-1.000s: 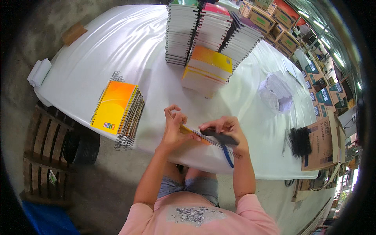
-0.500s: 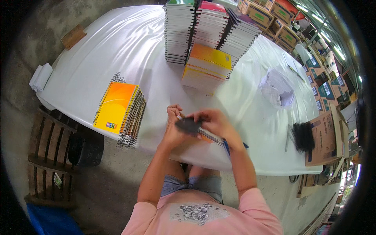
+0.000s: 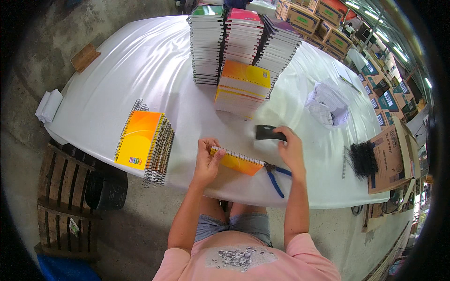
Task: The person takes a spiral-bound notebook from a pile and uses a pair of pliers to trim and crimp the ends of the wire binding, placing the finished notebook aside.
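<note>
My left hand is closed on one end of a small yellow-orange spiral notebook, its thumb across the cover and the wire coil along the upper edge. To the right, above the table, my right hand pinches a flat black rectangular piece; its exact kind I cannot make out. Blue-handled pliers lie between the notebook's far-right end and my right forearm, jaws close to the notebook.
A pile of yellow-orange spiral notebooks stands at the left. Tall notebook stacks and a stack of small yellow books rise at the back. Rightward are a crumpled white bag, black wire coils and a cardboard box.
My right hand has moved right, carrying the black piece away from the notebook. The notebook's cover and the pliers, partly covered before, now show. My left hand keeps its hold.
</note>
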Tool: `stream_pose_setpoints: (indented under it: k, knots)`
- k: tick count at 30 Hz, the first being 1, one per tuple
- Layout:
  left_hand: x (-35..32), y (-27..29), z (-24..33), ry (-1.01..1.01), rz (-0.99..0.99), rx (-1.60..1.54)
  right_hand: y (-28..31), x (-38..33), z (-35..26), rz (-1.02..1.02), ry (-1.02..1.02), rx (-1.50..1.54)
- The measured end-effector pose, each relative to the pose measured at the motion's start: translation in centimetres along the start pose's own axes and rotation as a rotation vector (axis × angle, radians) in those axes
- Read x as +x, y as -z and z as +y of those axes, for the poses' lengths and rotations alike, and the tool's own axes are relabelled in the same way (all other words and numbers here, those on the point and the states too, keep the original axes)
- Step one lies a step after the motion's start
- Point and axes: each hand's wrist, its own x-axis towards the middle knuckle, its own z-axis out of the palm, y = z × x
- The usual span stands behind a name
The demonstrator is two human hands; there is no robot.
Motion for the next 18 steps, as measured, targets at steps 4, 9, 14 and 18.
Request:
stream_pose_setpoints:
  k: [4,9,14,18]
  knots:
    - [-0.9,-0.6,1.6,0.048,0.174,-0.333,1.2,-7.0,-1.6,-0.079,-0.181,-0.343]
    - [-1.7,-2.2,4.1,-0.039,0.284,-0.298,-0.8,-14.1,-2.1,-0.034,-0.092,-0.579]
    - [-2.1,-2.7,5.9,-0.345,0.357,0.226,0.3,-12.1,-8.0,0.087,-0.112,0.281]
    - [-2.4,-3.1,6.2,-0.349,0.348,0.28,0.5,-10.1,-11.8,0.044,0.164,-0.03]
